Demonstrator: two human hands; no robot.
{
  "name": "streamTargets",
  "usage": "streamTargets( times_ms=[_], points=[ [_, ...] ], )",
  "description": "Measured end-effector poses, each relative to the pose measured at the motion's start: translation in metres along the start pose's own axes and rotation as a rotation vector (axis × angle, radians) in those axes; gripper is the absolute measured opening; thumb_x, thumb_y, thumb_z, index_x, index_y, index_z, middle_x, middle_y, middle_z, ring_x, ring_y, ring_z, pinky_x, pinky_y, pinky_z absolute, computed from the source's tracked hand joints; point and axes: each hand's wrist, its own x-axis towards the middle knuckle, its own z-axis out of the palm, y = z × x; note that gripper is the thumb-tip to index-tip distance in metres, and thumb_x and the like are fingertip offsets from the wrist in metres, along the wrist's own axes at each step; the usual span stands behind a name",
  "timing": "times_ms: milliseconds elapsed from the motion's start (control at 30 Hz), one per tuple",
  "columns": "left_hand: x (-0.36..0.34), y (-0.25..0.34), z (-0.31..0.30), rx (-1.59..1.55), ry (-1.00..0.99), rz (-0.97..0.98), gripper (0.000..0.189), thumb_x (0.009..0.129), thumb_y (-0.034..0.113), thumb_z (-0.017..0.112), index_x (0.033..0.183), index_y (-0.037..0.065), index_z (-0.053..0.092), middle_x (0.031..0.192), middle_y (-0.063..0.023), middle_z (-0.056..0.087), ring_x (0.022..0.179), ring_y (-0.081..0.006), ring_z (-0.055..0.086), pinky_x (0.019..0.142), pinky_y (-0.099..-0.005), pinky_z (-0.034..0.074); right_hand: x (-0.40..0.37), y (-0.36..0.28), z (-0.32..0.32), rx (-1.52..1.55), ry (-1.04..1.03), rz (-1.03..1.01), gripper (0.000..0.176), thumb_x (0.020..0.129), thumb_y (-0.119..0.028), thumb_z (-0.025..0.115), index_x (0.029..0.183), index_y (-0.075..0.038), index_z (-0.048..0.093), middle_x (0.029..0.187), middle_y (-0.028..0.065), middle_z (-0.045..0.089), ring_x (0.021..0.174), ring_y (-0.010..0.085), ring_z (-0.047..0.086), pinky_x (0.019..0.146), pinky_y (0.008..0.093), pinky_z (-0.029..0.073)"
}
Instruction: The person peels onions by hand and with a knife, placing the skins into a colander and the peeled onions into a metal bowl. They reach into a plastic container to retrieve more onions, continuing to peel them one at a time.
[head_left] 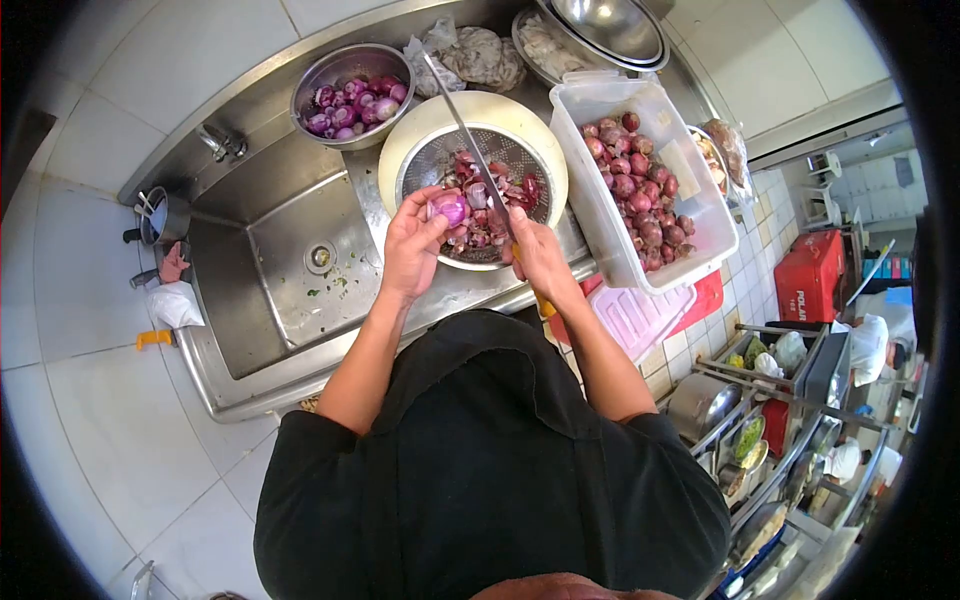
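My left hand [414, 245] is closed on a peeled purple onion [448, 207], above the near left edge of a metal colander [549, 180]. In my right hand [540, 258] is a long knife [468, 137] with a yellow handle, its blade slanting up and left across the colander. Onion skins and pieces [482, 220] lie in the colander, which sits on a round cream-coloured container [400, 140]. Peeled onions [355, 105] fill a metal bowl [305, 85] at the back left. Unpeeled red onions [640, 190] lie in a clear plastic bin [600, 240] to the right.
A steel sink [290, 270] with a faucet [220, 143] is on the left. Plastic bags [480, 58] and more metal bowls [610, 30] stand behind. A pink lid [640, 318] lies below the bin. Farther right are a red cooler [810, 277], loaded shelves and people.
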Motion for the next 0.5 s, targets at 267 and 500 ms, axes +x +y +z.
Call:
streamTargets(
  times_ms=[267,500],
  points=[
    [-0.002,-0.004,0.005,0.243,0.009,-0.013,0.047,0.090,0.001,0.064,0.134,0.000,0.051,0.116,-0.0085,0.064,0.102,-0.0164,0.064,0.085,-0.0294,0.055,-0.007,-0.006,-0.002,-0.141,-0.058,-0.356,0.059,0.096,-0.041,0.061,0.138,0.000,0.052,0.118,0.0214,0.066,0.106,0.0266,0.065,0.093,0.0357,0.048],
    [-0.010,-0.005,0.012,0.322,0.056,0.027,0.040,0.087,-0.003,0.065,0.125,-0.002,0.055,0.111,-0.0098,0.066,0.101,-0.0181,0.065,0.088,-0.0311,0.055,-0.015,-0.019,-0.001,-0.243,-0.145,-0.439,0.060,0.094,-0.041,0.063,0.139,-0.003,0.052,0.127,0.0255,0.061,0.123,0.0365,0.058,0.101,0.0382,0.044]
  ],
)
